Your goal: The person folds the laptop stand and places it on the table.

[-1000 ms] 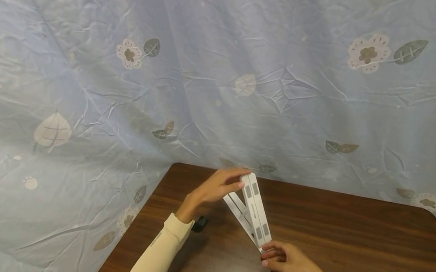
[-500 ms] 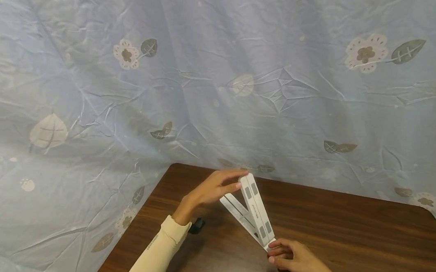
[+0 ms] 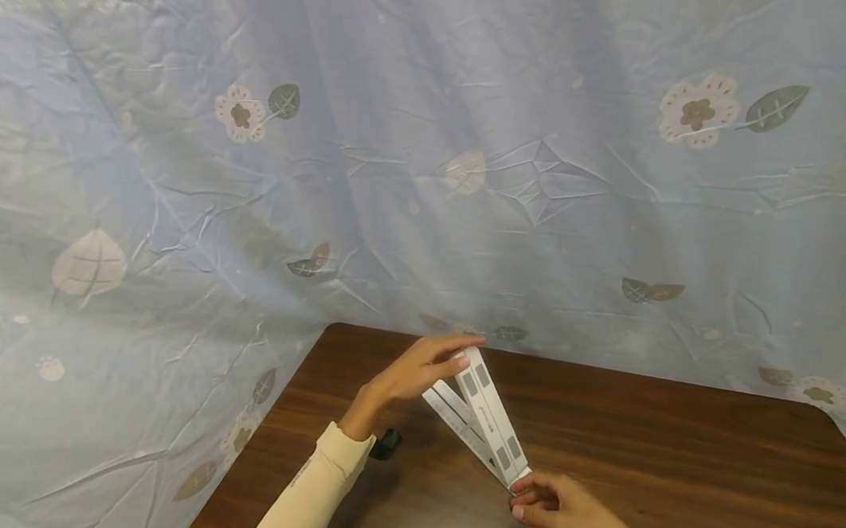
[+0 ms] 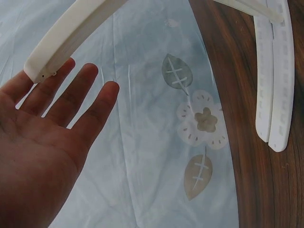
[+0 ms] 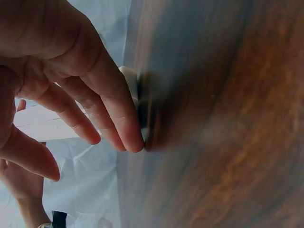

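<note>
A white folding laptop stand (image 3: 492,427) with grey pads leans over the table in the head view, its two long parts spread in a narrow V. My left hand (image 3: 417,369) holds the raised end of the upper part, thumb on the near face and a finger over the top. In the left wrist view the other fingers (image 4: 78,97) stretch out nearly straight beside that white arm (image 4: 71,38). At the lower, joined end, my right hand (image 3: 571,511) grips the stand. The right wrist view has those fingers (image 5: 111,109) down close to the tabletop, partly hiding the stand.
The dark wooden table (image 3: 672,444) has a rounded far corner at the left. Pale blue curtain cloth (image 3: 427,176) with leaves and flowers hangs along its back and left edges. A small black object (image 3: 385,445) shows by the left wrist.
The raised end of the upper part has come down and slightly left, with my left hand on it, narrowing the V. My right hand stays at the joined end, shifting slightly.
</note>
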{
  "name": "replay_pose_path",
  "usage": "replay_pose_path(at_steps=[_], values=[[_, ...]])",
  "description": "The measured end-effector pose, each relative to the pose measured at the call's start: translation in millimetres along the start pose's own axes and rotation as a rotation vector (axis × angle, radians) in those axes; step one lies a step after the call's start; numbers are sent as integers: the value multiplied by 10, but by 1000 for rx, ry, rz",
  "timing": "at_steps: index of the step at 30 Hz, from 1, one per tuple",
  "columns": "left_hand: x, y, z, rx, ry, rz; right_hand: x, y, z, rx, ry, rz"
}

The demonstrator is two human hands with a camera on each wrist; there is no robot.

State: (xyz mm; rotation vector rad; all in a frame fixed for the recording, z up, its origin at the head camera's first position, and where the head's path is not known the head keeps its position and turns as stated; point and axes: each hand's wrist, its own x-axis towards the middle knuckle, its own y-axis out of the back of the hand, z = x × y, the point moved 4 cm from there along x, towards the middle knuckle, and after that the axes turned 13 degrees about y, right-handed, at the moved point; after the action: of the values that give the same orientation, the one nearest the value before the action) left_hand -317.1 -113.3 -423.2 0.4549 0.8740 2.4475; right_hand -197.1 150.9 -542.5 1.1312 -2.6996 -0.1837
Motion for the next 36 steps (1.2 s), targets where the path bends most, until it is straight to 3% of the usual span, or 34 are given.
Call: replay_pose_path(at_steps=[11, 23, 30, 36], values=[[-91, 35, -16, -16, 35, 2, -26, 70, 20, -15, -17, 20], [-152, 66, 5, -4, 11, 11, -47, 223, 18, -73, -15, 32], [-209, 76, 28, 2, 11, 9, -56, 286, 34, -26, -97, 45], [-269, 80, 21, 6, -4, 16, -49, 320, 51, -41, -112, 48]])
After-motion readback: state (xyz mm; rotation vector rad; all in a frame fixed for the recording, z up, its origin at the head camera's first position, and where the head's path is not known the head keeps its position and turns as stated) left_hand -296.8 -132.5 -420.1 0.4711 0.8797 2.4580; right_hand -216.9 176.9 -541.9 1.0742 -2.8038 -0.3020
